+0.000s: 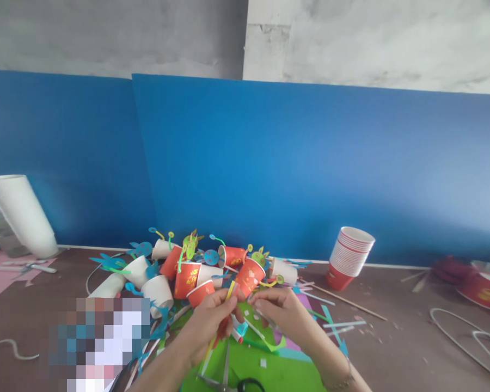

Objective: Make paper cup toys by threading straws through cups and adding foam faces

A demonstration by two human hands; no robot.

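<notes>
My left hand (214,318) is closed around a thin yellow straw (231,291), which slants up past the fingertips. A small pale piece shows at those fingertips, too blurred to name. Just to the right, my right hand (280,307) has thumb and fingers pinched together; whatever is between them is hidden. Both hands hover over a green sheet (281,373) strewn with paper scraps. Scissors (224,381) lie open below the left hand. Beyond the hands, red and white paper cups (249,276) lie heaped, several with paper faces (190,247) and bent straw pieces attached.
A stack of paper cups (349,258) stands at the right, near the blue panel (310,163). A taller white cup stack (22,215) leans at the far left. A thin wooden stick (351,302), loose straws and a white cable (457,337) lie on the brown table (396,348).
</notes>
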